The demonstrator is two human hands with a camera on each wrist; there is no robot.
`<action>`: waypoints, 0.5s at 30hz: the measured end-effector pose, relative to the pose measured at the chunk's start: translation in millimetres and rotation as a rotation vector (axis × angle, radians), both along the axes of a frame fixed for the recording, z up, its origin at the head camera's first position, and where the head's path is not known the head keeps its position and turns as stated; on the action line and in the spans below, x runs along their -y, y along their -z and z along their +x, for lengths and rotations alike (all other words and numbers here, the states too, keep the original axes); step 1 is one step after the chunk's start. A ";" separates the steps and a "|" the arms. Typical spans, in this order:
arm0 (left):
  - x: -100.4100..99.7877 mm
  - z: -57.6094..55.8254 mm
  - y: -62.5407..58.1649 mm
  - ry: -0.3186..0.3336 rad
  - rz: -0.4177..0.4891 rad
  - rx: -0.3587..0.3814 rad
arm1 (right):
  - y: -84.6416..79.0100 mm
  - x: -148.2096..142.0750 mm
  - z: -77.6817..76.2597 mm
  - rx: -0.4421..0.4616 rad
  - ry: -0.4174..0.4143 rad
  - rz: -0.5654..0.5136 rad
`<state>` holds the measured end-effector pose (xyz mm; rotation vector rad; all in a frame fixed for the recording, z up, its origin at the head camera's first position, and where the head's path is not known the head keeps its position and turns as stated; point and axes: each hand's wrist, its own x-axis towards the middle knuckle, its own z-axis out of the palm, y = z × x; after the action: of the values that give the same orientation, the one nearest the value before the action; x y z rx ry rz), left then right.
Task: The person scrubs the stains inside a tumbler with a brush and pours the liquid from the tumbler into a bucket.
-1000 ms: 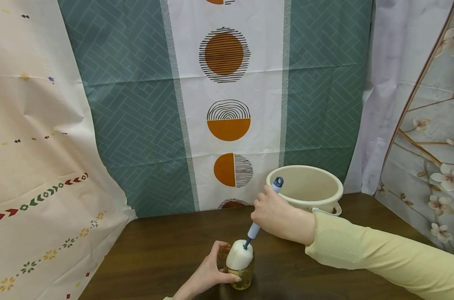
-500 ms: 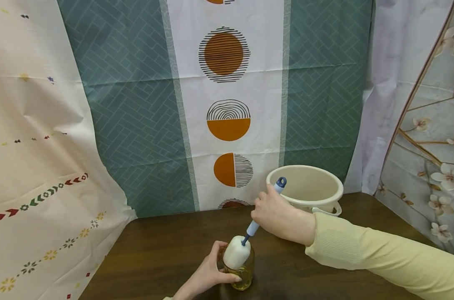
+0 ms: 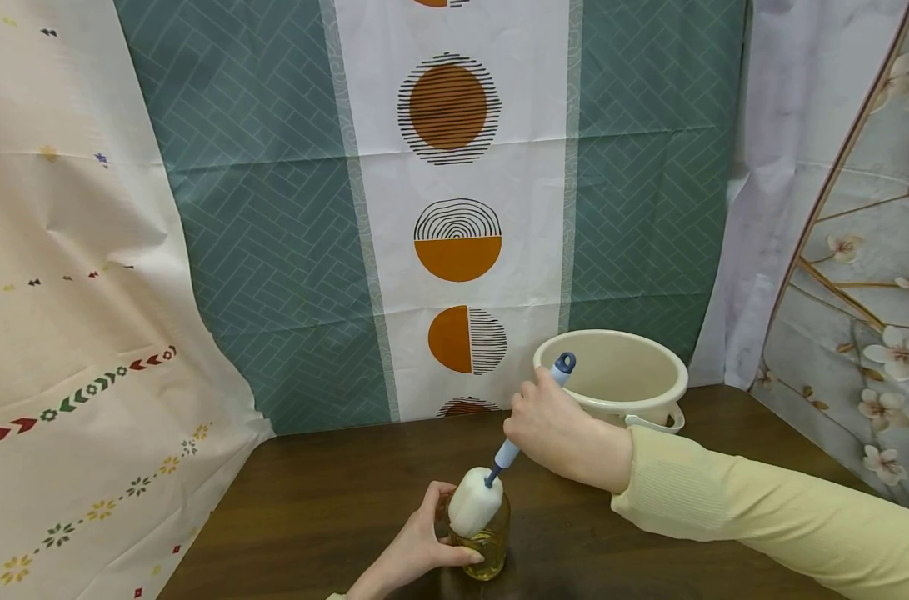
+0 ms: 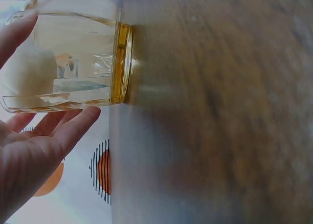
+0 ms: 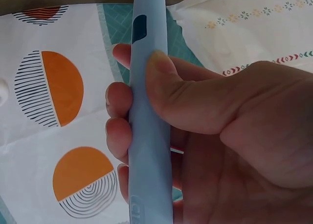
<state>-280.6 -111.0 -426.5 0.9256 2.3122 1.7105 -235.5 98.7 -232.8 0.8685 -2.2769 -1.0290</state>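
Observation:
An amber glass cup (image 3: 486, 550) stands on the dark wooden table, and my left hand (image 3: 422, 546) grips its side between thumb and fingers. In the left wrist view the hand's fingers (image 4: 80, 123) lie along the wall of the glass. A sponge brush has its white head (image 3: 475, 502) tilted in the mouth of the cup, partly above the rim. My right hand (image 3: 547, 427) holds the brush by its light-blue handle (image 5: 150, 136), which slants up to a dark-blue looped end. The right wrist view shows the thumb pressed along that handle, the other fingers wrapped behind it.
A cream bucket (image 3: 611, 408) with a handle stands at the back right of the table (image 3: 334, 500), just behind my right hand. Patterned cloths hang behind the table (image 3: 289, 250) and along both sides.
The sponge head has risen a little in the cup and shifted slightly left. The handle's looped end has moved slightly right. My left hand and the cup stay in place.

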 end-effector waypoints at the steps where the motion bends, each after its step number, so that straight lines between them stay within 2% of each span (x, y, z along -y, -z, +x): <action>1: -0.1 0.0 0.1 -0.001 -0.001 -0.003 | 0.1 0.1 -0.1 0.002 0.005 -0.001; 10: 0.2 -3.9 4.1 -0.007 -0.018 -0.004 | 0.2 1.5 0.3 -0.014 0.015 -0.013; 15: 0.2 -2.4 2.0 -0.020 -0.031 -0.003 | 0.1 1.9 0.6 -0.023 0.015 -0.021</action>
<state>-283.0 -111.2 -428.5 0.9029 2.3508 1.6766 -234.9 96.8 -232.9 0.8280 -2.2744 -1.0143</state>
